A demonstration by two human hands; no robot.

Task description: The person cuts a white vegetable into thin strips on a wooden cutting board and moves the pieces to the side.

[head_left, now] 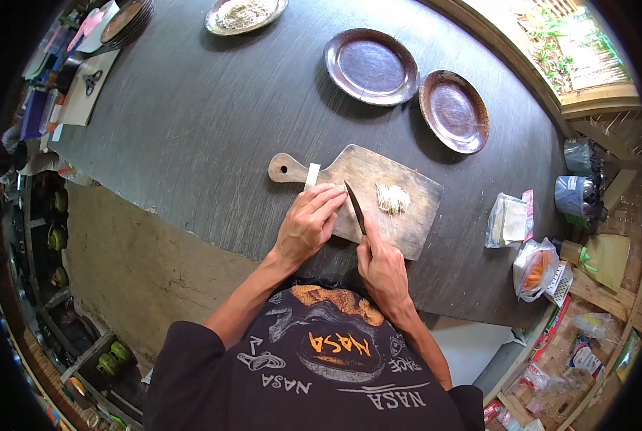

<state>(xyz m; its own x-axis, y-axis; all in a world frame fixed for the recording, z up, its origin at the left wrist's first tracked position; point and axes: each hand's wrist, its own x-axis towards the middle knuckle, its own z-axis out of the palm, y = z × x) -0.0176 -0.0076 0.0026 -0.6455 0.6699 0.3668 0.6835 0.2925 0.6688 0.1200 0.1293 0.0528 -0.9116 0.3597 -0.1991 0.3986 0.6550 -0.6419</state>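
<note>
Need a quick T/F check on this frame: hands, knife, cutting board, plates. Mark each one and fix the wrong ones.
1. The right hand holds the knife. True.
2. The pale shreds lie on a plate. False: the pale shreds are on the cutting board.
3. A white piece sticks out from under the left hand. True.
4. The two empty brown plates are stacked. False: the larger plate and smaller plate lie side by side.
</note>
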